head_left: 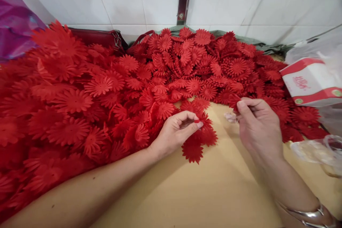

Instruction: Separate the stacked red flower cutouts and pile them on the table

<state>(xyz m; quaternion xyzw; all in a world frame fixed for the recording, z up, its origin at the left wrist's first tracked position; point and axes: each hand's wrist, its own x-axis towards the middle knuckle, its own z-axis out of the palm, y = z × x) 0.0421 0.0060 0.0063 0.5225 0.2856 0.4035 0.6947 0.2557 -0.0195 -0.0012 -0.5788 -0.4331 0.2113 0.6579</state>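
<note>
My left hand (177,130) is closed in a pinch at the edge of a red artificial flower (204,123). More flat red petal layers (192,149) lie under and beside its fingertips on the tan tabletop. My right hand (258,124) is raised to the right, thumb and forefinger pressed together. A thin red tip shows at those fingers, too small to name. Just left of the right hand's fingers is a small clear crumpled piece (231,117), perhaps plastic; whether the hand touches it I cannot tell.
A big heap of red artificial flowers (72,101) covers the left and back of the tan table (181,192). Behind it are a dark red bag (93,39) and a tiled wall. A white and red box (311,82) and clear plastic packaging (315,151) are at right.
</note>
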